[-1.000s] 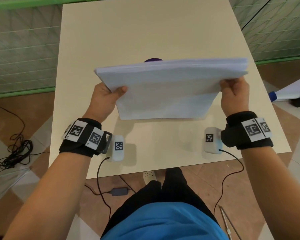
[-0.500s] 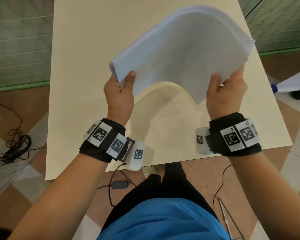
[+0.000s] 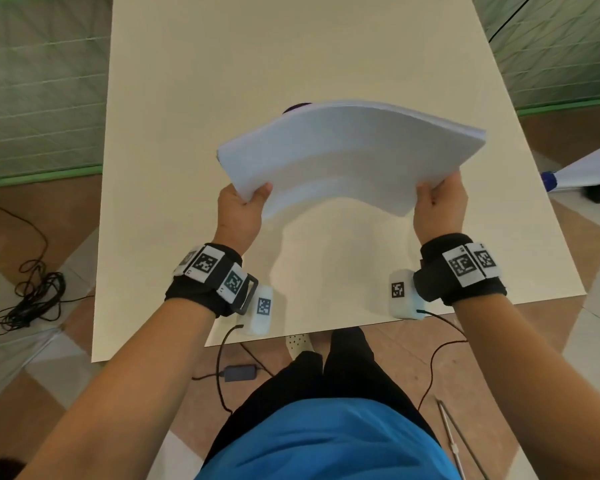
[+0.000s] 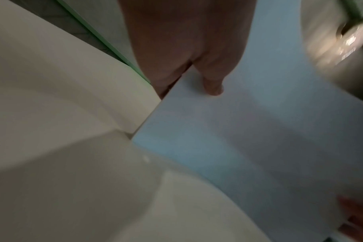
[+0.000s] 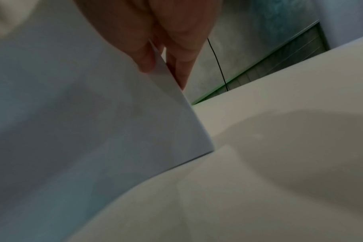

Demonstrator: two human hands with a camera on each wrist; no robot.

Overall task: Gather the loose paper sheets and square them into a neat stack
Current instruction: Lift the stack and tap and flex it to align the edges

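A thick stack of white paper sheets (image 3: pixel 350 157) hangs in the air over the beige table (image 3: pixel 194 140), arched upward in its middle. My left hand (image 3: pixel 243 206) grips the stack's near left corner, thumb on top. My right hand (image 3: pixel 439 199) grips the near right corner. In the left wrist view the thumb lies on the sheet (image 4: pixel 249 131) and the fingers go under it. The right wrist view shows the paper (image 5: pixel 83 122) pinched between thumb and fingers, its lower corner just above the table.
A small dark purple object (image 3: pixel 297 108) peeks out on the table behind the stack. Cables (image 3: pixel 25 299) lie on the floor at left; a power adapter (image 3: pixel 239 372) lies under the table's near edge. A metal rod (image 3: pixel 452 441) is at bottom right.
The stack has come down from a steep, raised tilt to a lower, flatter arch over the table. Both hands moved down with it and kept their grip.
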